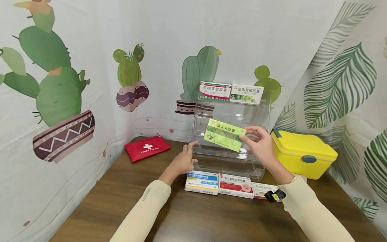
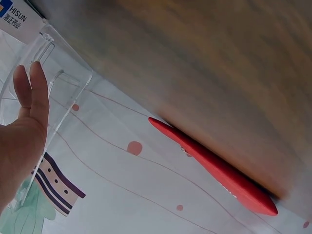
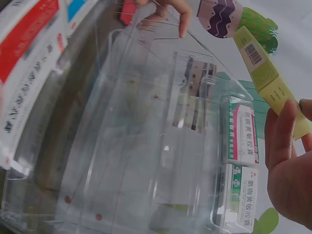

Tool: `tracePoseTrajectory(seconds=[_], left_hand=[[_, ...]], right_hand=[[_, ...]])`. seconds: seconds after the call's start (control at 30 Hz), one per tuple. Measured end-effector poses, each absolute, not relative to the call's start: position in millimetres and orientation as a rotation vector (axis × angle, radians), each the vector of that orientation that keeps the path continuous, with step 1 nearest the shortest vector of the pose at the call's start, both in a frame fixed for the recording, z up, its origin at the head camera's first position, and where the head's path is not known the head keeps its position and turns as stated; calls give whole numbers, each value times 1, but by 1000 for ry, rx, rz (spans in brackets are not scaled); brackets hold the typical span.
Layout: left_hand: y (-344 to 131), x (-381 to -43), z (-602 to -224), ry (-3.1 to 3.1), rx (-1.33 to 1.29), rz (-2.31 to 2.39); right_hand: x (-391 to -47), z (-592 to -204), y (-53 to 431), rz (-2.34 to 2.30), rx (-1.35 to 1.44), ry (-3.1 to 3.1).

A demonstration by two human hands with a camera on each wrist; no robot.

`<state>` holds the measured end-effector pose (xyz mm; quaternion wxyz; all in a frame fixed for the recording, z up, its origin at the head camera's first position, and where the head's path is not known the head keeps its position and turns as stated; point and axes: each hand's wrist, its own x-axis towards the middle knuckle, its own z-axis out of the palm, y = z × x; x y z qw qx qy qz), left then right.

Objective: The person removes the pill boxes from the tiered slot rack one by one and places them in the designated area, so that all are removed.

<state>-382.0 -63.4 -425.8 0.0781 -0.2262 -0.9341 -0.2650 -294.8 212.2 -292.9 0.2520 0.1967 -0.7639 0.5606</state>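
Observation:
My right hand (image 1: 262,145) pinches a yellow-green medicine box (image 1: 225,135) by its right end, thumb in front. The box is held tilted before a clear acrylic tiered rack (image 1: 232,116). In the right wrist view the box's narrow side (image 3: 263,80) shows. My left hand (image 1: 182,161) is at the rack's left side, fingers extended and holding nothing; whether they touch the rack is hard to tell. Two boxes, a pink-and-white one (image 1: 214,91) and a white-and-green one (image 1: 246,94), stand on the top tier.
Before the rack lie a blue-and-white box (image 1: 201,182), a red-and-white box (image 1: 235,185) and a paler box (image 1: 263,190), partly behind the right wrist. A red first aid pouch (image 1: 147,148) lies left; a yellow case (image 1: 305,153) stands right on the wooden table (image 1: 193,220).

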Motion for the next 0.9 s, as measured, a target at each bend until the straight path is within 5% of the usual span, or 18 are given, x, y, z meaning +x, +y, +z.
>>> tracePoseTrajectory(seconds=[0.9], left_hand=[[-63,-384,-426,-2801,-657,-818]], right_hand=[[-276,-357,221,1534,535,-2292]])
